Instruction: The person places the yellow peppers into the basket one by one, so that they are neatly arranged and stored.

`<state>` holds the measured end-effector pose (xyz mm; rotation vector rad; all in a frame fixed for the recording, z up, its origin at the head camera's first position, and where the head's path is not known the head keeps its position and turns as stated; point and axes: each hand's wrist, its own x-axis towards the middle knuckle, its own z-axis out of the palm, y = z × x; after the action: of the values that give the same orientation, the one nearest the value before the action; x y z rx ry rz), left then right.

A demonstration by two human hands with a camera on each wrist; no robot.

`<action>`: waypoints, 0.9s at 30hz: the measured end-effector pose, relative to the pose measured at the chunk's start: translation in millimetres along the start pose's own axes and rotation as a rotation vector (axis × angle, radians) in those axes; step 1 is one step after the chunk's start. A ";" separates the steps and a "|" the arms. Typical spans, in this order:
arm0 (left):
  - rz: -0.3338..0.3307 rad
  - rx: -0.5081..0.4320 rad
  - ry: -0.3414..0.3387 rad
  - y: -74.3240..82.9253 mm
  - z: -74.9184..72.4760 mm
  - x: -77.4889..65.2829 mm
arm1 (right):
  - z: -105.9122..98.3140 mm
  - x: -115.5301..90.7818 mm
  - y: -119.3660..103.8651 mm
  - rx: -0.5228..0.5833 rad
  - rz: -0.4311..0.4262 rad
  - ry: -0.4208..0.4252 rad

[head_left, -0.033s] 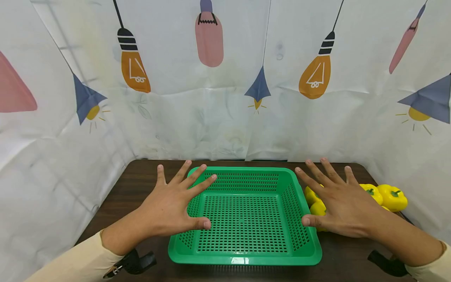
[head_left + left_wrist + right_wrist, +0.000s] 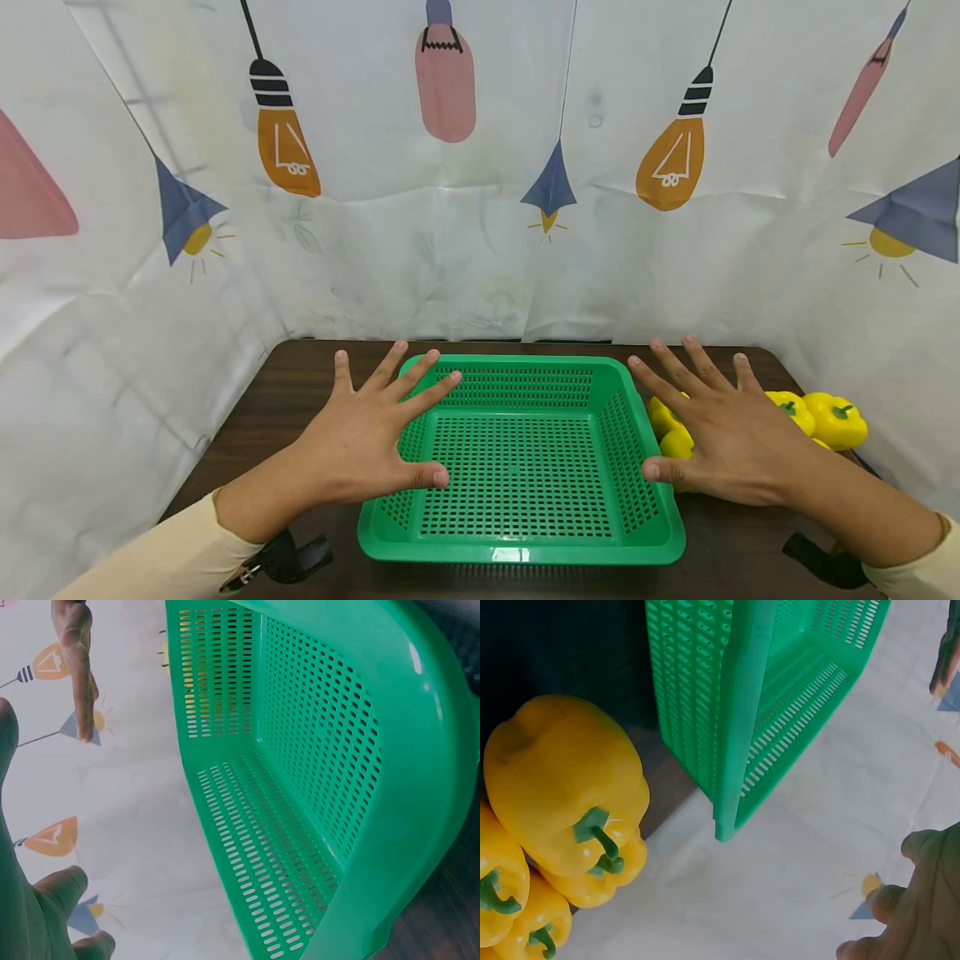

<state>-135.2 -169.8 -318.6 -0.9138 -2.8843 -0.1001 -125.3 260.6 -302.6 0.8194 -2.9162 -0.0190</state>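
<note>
A rectangular green plastic basket (image 2: 450,552) with slotted walls and a perforated floor stands in the middle of the dark wooden table; nothing lies inside it. Above its left side, my left hand (image 2: 363,446) is held palm down with the fingers spread, holding nothing. My right hand (image 2: 727,442) hovers in the same way near the basket's right rim, also holding nothing. Beneath and behind that hand are several yellow bell peppers (image 2: 836,421), partly hidden by it. The right wrist view shows the peppers (image 2: 566,780) grouped beside the basket wall (image 2: 694,697), their green stems visible.
Dark brown table top (image 2: 247,425) shows left of the basket. A white curtain (image 2: 450,275) printed with lamps and bulbs hangs behind the table and along both sides. Black straps (image 2: 288,558) sit at the wrists.
</note>
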 end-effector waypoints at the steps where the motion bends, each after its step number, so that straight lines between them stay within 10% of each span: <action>1: -0.001 -0.001 0.000 0.0 0.0 0.0 | 0.0 -0.1 0.1 0.000 0.000 0.001; 14: -0.051 -0.170 0.020 -18.3 10.4 -13.9 | 7.1 -9.8 9.9 0.003 0.021 0.034; 27: -0.059 -0.456 0.183 -45.5 42.6 -29.5 | 14.3 -26.8 24.0 0.006 0.046 0.073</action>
<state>-141.3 -219.6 -365.9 -0.8243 -2.7593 -0.8282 -116.6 294.8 -318.6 0.7380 -2.8666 0.0232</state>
